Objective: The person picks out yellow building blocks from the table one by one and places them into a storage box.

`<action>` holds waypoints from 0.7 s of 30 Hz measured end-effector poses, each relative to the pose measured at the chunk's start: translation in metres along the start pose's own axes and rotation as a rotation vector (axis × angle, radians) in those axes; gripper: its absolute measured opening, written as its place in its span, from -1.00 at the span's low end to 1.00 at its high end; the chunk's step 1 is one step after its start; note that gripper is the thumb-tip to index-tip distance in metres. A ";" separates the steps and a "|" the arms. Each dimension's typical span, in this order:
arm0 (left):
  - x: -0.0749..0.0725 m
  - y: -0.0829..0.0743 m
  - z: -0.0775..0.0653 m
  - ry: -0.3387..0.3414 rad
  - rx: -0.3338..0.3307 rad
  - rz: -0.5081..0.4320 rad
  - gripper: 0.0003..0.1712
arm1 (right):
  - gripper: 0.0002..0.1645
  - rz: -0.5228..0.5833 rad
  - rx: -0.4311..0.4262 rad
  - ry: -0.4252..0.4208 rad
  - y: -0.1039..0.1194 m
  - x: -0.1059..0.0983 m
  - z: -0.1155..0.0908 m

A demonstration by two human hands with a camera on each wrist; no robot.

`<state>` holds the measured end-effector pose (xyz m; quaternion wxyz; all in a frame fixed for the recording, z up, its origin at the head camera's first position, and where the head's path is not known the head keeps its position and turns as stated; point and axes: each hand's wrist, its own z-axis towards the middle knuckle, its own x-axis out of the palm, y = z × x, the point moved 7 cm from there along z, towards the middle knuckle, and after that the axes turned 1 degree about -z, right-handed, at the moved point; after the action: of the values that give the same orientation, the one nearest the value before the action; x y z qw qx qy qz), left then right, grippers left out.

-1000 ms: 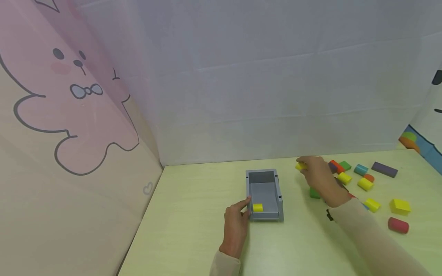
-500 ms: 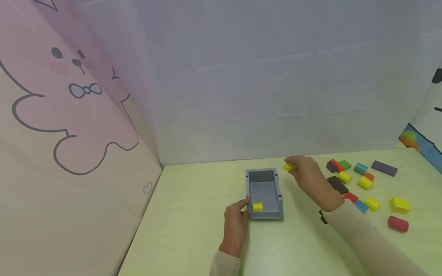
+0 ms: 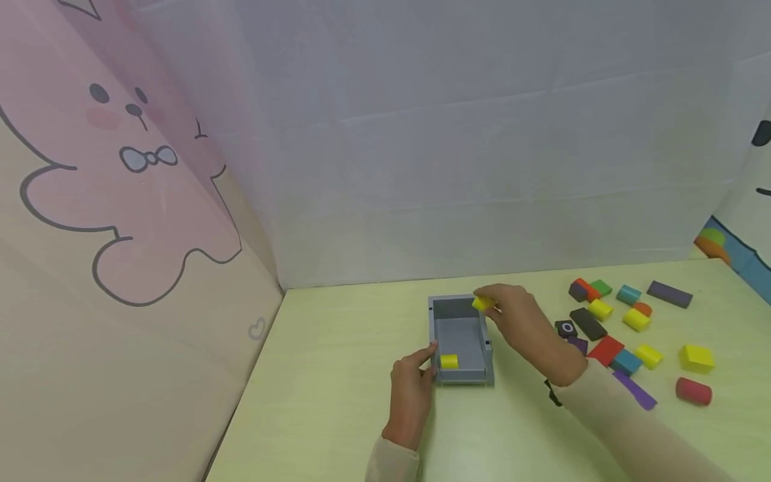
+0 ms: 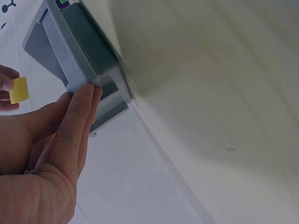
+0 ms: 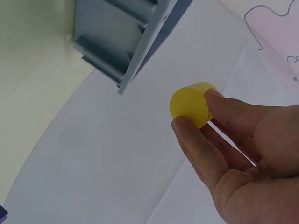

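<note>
I'm remotely pinching a yellow cyl (image 5: pixel 189 104) by its curved side in a narrowed R grip (image 3: pixel 521 323), prob for control, near the far R corner of a gray box (image 3: pixel 462 377), while the L grip (image 3: pixel 411 396), fingers near-straight, is touching its L side, prob steadying it.

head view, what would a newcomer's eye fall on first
Probably the large pink cartoon animal at the left. Next, the yellow cylinder in the right hand, near the far end of the gray box. Then the colorful blocks scattered on the table's right side.
</note>
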<state>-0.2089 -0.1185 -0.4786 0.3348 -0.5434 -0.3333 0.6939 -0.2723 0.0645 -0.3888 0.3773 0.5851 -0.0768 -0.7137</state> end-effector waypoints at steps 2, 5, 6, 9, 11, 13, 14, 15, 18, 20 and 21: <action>0.000 0.000 0.000 0.001 -0.002 0.000 -0.44 | -0.58 -0.004 -0.004 0.018 0.005 0.004 -0.001; 0.000 0.000 0.000 0.002 -0.003 0.004 -0.45 | -0.57 -0.015 -0.010 0.048 0.010 0.010 -0.002; 0.000 -0.001 0.000 0.000 -0.002 0.006 -0.46 | -0.57 -0.017 -0.024 0.052 0.012 0.012 -0.002; 0.000 -0.001 0.000 -0.003 0.000 0.015 -0.47 | -0.57 -0.023 -0.062 0.069 0.017 0.017 -0.003; 0.000 -0.001 0.000 -0.004 0.003 0.020 -0.46 | -0.58 -0.021 -0.077 0.084 0.020 0.020 -0.004; 0.000 -0.002 0.000 -0.005 0.003 0.021 -0.46 | -0.59 -0.012 -0.079 0.100 0.022 0.022 -0.005; 0.000 -0.002 0.000 -0.005 0.005 0.019 -0.46 | -0.59 -0.009 -0.081 0.106 0.024 0.023 -0.006; 0.000 -0.002 0.000 -0.002 0.004 0.017 -0.46 | -0.59 -0.005 -0.085 0.111 0.025 0.024 -0.007; 0.000 -0.002 0.000 0.006 -0.002 0.011 -0.46 | -0.59 0.006 -0.106 0.120 0.028 0.026 -0.009; 0.000 -0.002 0.000 0.009 -0.004 0.007 -0.46 | -0.60 0.005 -0.129 0.130 0.031 0.028 -0.011; 0.000 -0.002 0.001 0.010 -0.005 0.007 -0.46 | -0.60 0.008 -0.141 0.135 0.032 0.029 -0.012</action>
<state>-0.2093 -0.1175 -0.4767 0.3327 -0.5487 -0.3313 0.6917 -0.2484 0.0278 -0.3977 0.4247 0.6034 -0.0031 -0.6749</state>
